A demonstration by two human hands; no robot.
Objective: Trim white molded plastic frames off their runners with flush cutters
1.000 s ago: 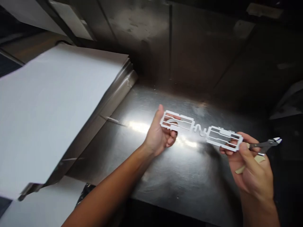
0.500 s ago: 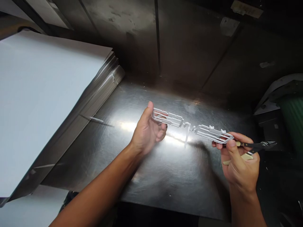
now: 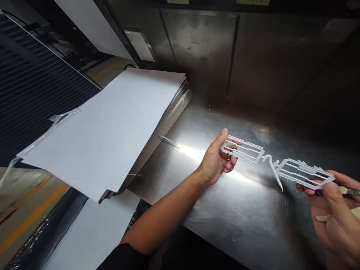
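A white moulded plastic piece is held level above the metal table: two slatted frames joined by a curved sprue [image 3: 274, 172] whose stem hangs down. My left hand [image 3: 214, 161] pinches the outer end of the left frame [image 3: 239, 153] between thumb and fingers. The outer end of the right frame [image 3: 305, 173] is gripped by the thumb and fingers of my right hand [image 3: 337, 210]. Tucked in that same palm are cutting pliers with cream handles [image 3: 343, 190]; their jaws lie outside the picture on the right.
To the left stands a thick stack of white sheets [image 3: 112, 123], its corner reaching over the scratched metal table [image 3: 213, 221]. Thin white strips stick out from the stack's side. A metal wall [image 3: 202, 48] rises behind. Another white sheet [image 3: 95, 228] lies lower left beside dark plastic wrapping.
My view has swung left, so the hands, plastic piece and stack appear further right. Both hands keep their hold on the piece. The pliers' jaws have left the picture.
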